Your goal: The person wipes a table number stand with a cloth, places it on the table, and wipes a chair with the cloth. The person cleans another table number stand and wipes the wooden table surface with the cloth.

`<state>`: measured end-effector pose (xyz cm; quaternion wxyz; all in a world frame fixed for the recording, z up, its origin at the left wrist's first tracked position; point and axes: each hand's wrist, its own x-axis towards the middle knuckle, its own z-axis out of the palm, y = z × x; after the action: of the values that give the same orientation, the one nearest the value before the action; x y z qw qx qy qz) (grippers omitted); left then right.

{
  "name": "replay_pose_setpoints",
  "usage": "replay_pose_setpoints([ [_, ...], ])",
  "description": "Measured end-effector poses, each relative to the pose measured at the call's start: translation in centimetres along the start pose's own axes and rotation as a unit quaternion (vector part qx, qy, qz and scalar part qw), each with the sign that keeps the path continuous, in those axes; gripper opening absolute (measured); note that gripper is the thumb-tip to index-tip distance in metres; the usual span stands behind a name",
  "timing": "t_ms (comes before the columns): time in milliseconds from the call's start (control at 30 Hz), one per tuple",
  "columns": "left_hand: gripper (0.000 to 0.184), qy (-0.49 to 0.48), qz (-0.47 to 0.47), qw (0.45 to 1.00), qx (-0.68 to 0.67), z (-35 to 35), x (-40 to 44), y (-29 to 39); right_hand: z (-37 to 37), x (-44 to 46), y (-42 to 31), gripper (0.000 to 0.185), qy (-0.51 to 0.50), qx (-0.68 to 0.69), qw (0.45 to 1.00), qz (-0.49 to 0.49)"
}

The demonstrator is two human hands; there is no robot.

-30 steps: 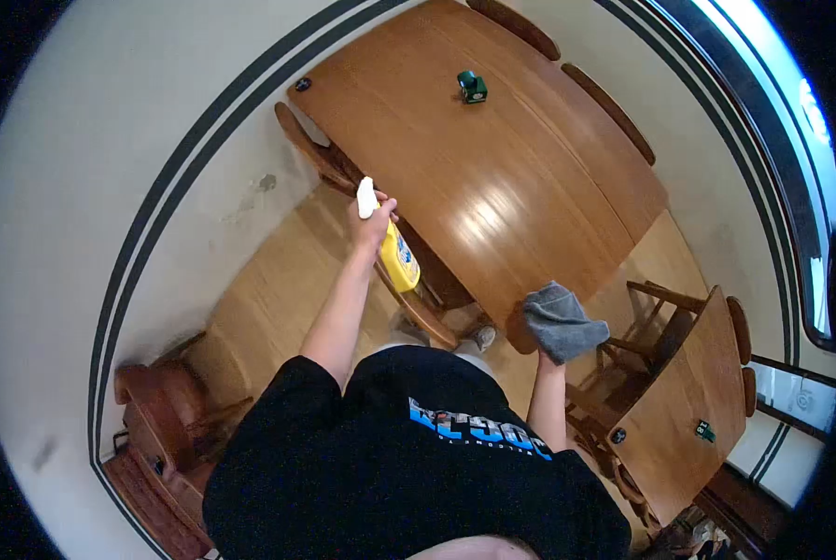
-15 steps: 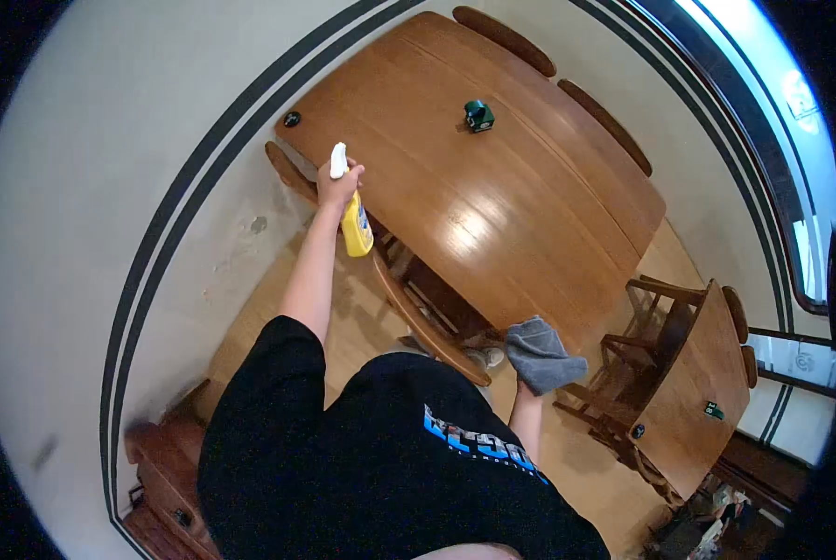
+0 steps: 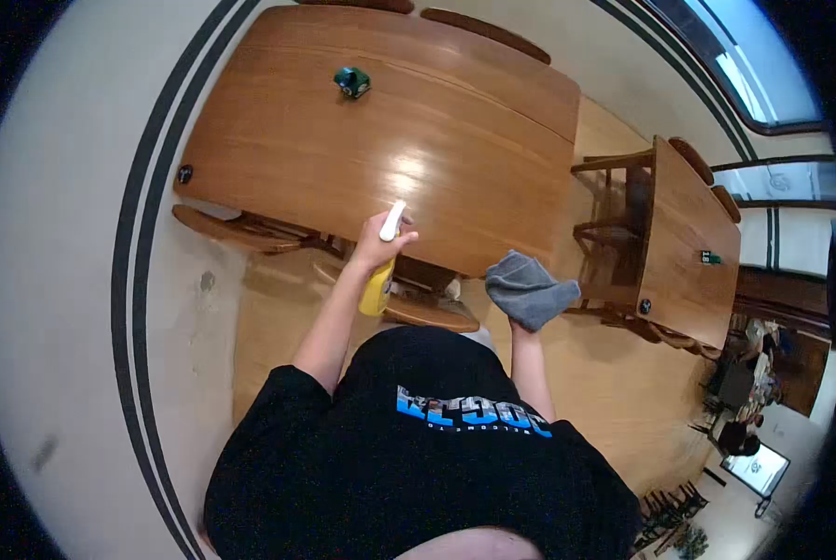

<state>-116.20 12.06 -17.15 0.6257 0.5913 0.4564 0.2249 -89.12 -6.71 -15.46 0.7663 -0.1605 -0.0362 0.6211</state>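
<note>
My left hand (image 3: 378, 245) is closed round the neck of a yellow spray bottle (image 3: 376, 294), its white trigger head tilted up toward the table. It hangs over the near edge of a large wooden table (image 3: 474, 121). A grey cloth (image 3: 527, 287) is draped over my right hand (image 3: 524, 327), covering most of the fingers, beside the table's near right corner. On the tabletop stand a small green holder (image 3: 351, 82) toward the back left and a round black disc (image 3: 185, 174) at the left corner.
Wooden chairs line the big table, one chair (image 3: 427, 314) tucked in just before me. To the right is a second table (image 3: 684, 271) with its own chairs and a green number sign (image 3: 710, 257). A wall (image 3: 63, 280) closes off the left.
My view has turned to the right, so the tables appear shifted left. The spray bottle has come lower and closer to the cloth. Both hands keep their hold.
</note>
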Motion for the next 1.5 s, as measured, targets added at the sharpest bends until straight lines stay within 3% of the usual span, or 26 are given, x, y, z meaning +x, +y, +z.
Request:
replay_pose_setpoints([
  [67, 0.025, -0.023, 0.038, 0.999, 0.007, 3.2, 0.0, -0.2, 0.6, -0.8, -0.6, 0.075, 0.032, 0.006, 0.999, -0.004],
  [133, 0.024, -0.057, 0.151, 0.979, 0.125, 5.6, 0.7, -1.5, 1.2, -0.9, -0.9, 0.076, 0.065, 0.016, 0.998, -0.002],
  [167, 0.024, -0.062, 0.153, 0.978, 0.124, 6.6, 0.7, -0.8, 0.9, -0.9, -1.3, 0.076, 0.066, 0.016, 0.998, -0.007],
  [300, 0.024, -0.094, 0.231, 0.968, -0.030, 10.2, -0.6, 2.2, -1.4, -0.9, -2.9, 0.074, -0.050, -0.006, 0.999, 0.004],
  [500, 0.025, -0.042, 0.118, 0.991, 0.038, 11.1, -2.2, 1.5, -2.3, 1.4, -9.1, 0.073, -0.031, -0.047, 0.997, -0.051],
  [633, 0.023, 0.028, 0.084, 0.995, 0.045, 11.6, -1.0, 0.5, 0.9, 3.9, -11.9, 0.071, 0.142, -0.130, 0.975, -0.109],
  [700, 0.028, 0.020, 0.063, 0.987, 0.149, 11.3, -0.5, 0.2, -1.2, 5.6, -13.5, 0.070, -0.038, -0.104, 0.991, -0.071],
  [733, 0.028, 0.020, 0.067, 0.986, 0.154, 11.4, -0.7, 0.7, -1.7, 5.8, -13.8, 0.070, -0.042, -0.101, 0.991, -0.075],
  [800, 0.033, 0.021, 0.036, 0.998, 0.053, 11.7, -0.4, 2.3, -2.2, 6.6, -14.6, 0.063, 0.092, -0.119, 0.984, -0.098],
  [833, 0.038, 0.036, 0.108, 0.992, 0.059, 12.0, -0.3, 2.5, -3.4, 7.5, -15.2, 0.058, 0.055, -0.075, 0.992, -0.091],
  [900, 0.040, 0.051, 0.113, 0.990, 0.071, 12.4, -0.5, 2.9, -12.2, 9.3, -15.7, 0.042, 0.032, 0.000, 0.993, -0.117],
  [933, 0.042, 0.068, 0.096, 0.991, 0.069, 12.8, -1.1, 3.1, -17.7, 8.6, -16.1, 0.043, 0.186, -0.329, 0.921, -0.094],
  [967, 0.039, 0.066, 0.100, 0.991, 0.055, 13.0, -1.3, 2.1, -20.1, 9.1, -16.2, 0.045, 0.320, -0.611, 0.721, -0.066],
  [1033, 0.039, 0.091, 0.113, 0.988, 0.056, 13.6, -2.0, 2.5, -17.1, 13.0, -13.3, 0.045, 0.150, -0.695, 0.681, -0.174],
  [1067, 0.039, 0.100, 0.115, 0.987, 0.057, 13.8, -2.3, 2.3, -16.9, 14.4, -12.6, 0.045, 0.073, -0.811, 0.573, -0.090],
  [1133, 0.039, 0.093, 0.081, 0.990, 0.065, 14.2, -3.1, 1.7, -16.8, 15.0, -7.6, 0.050, -0.053, -0.966, 0.243, -0.067],
  [1300, 0.035, 0.121, 0.032, 0.992, 0.020, 14.9, -4.8, 1.0, -15.0, 11.6, -7.4, 0.055, -0.229, -0.923, 0.307, -0.025],
  [1400, 0.034, 0.121, 0.042, 0.992, 0.024, 15.5, -5.2, 0.8, -14.3, 10.0, -10.6, 0.062, -0.230, -0.926, 0.298, 0.009],
  [1467, 0.033, 0.116, 0.045, 0.992, 0.037, 15.3, -5.2, 0.7, -15.5, 11.2, -10.9, 0.072, -0.091, -0.938, 0.317, 0.103],
  [1500, 0.033, 0.117, 0.046, 0.991, 0.036, 15.3, -4.9, 0.5, -15.9, 12.8, -10.3, 0.075, -0.040, -0.949, 0.303, 0.083],
])
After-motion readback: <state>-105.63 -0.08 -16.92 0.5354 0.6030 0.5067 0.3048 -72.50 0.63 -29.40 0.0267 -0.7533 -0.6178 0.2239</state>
